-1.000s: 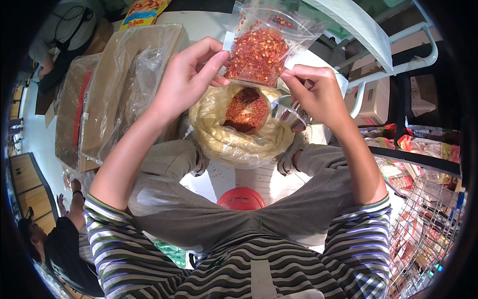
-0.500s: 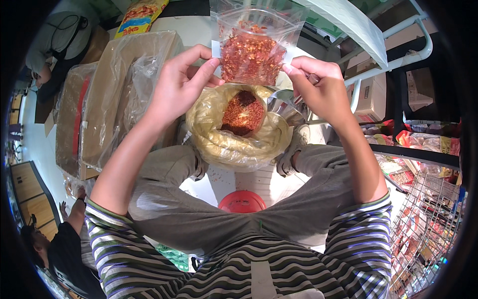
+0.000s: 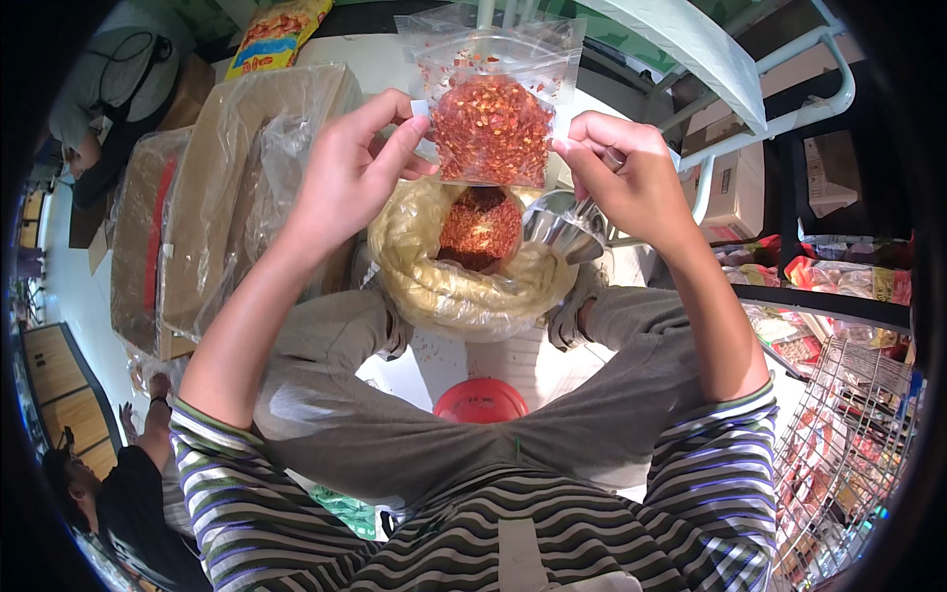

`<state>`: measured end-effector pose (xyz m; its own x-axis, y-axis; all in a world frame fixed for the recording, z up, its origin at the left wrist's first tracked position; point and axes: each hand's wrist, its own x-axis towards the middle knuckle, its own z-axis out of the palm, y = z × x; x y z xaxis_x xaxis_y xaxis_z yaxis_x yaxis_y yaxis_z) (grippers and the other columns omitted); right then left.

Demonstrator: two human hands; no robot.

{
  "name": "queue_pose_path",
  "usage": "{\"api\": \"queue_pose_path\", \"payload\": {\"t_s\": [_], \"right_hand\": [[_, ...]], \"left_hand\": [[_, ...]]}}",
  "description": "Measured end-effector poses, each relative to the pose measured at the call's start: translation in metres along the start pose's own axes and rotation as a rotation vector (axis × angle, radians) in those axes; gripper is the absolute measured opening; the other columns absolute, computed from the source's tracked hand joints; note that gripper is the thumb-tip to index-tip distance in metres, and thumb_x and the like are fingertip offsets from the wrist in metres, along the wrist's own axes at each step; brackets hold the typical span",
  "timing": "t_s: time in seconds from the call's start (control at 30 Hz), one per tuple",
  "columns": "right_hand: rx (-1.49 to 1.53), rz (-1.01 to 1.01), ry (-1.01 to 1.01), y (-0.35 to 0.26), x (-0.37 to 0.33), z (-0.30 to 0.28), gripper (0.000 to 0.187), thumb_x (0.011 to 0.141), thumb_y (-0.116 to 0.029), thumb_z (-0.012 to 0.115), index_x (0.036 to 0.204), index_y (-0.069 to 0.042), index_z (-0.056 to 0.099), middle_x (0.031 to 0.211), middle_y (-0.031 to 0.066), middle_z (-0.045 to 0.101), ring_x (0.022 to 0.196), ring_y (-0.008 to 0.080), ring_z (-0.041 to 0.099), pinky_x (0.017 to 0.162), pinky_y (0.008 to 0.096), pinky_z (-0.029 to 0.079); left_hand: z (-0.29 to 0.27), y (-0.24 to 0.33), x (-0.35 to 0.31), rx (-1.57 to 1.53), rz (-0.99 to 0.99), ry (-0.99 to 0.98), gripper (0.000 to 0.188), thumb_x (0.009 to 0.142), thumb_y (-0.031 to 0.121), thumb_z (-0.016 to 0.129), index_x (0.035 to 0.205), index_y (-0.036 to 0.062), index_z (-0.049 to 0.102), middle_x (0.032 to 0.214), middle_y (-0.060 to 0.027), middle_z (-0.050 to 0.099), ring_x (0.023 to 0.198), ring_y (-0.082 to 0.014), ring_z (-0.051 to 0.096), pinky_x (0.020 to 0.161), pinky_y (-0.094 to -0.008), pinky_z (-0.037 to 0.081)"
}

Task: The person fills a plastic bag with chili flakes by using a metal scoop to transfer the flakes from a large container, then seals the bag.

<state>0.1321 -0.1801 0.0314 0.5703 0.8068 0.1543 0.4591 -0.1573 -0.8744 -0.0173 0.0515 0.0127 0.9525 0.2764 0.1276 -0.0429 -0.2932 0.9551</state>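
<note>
hands (image 3: 493, 173) – holding chilli-flake pouch (image 3: 491, 118)

head-worn fisheye, looking down — close

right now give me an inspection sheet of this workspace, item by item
surface: white floor or mat between the seated person's knees, flecked with red crumbs
job's things: clear pouch of red chilli flakes held up at both side edges; below it a big yellowish bag rolled open, a mound of flakes inside; metal scoop beside that bag
clutter: red lid by the knees; plastic-wrapped cardboard boxes at left; yellow snack packet at top
grippers: left hand pinches the pouch's left edge, right hand its right edge
cables: nothing seen
surroundings: wire rack of packaged goods at right; another person at lower left
</note>
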Motion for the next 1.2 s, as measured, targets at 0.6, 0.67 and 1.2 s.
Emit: {"api": "queue_pose_path", "payload": {"t_s": [0.6, 0.67, 1.2], "right_hand": [[-0.106, -0.086, 0.116, 0.01, -0.001, 0.01, 0.013, 0.094, -0.009, 0.066, 0.088, 0.001, 0.071, 0.061, 0.0031, 0.057, 0.051, 0.0082, 0.049, 0.048, 0.0261, 0.041], [-0.129, -0.064, 0.062, 0.012, -0.002, 0.004, 0.013, 0.096, -0.008, 0.066, 0.091, 0.003, 0.07, 0.065, -0.0021, 0.06, 0.055, 0.002, 0.053, 0.047, 0.0207, 0.041], [-0.14, 0.055, 0.097, 0.011, -0.002, -0.002, 0.026, 0.092, -0.009, 0.068, 0.116, 0.0, 0.068, 0.052, 0.0062, 0.055, 0.045, 0.0062, 0.049, 0.047, 0.0264, 0.04]], "left_hand": [[0.008, 0.002, 0.001, 0.096, 0.108, 0.083, 0.015, 0.102, 0.012, 0.058, 0.098, -0.0029, 0.061, 0.084, -0.0057, 0.066, 0.079, -0.0138, 0.072, 0.065, -0.0244, 0.056], [0.003, 0.003, 0.003, 0.048, -0.003, 0.065, 0.015, 0.104, 0.01, 0.054, 0.101, -0.0039, 0.059, 0.088, -0.0034, 0.064, 0.084, -0.0135, 0.07, 0.074, -0.0258, 0.059], [0.004, 0.006, 0.004, 0.268, 0.168, -0.027, 0.013, 0.098, 0.006, 0.061, 0.098, -0.0055, 0.067, 0.088, -0.0096, 0.07, 0.08, -0.0148, 0.072, 0.07, -0.0253, 0.057]]}}
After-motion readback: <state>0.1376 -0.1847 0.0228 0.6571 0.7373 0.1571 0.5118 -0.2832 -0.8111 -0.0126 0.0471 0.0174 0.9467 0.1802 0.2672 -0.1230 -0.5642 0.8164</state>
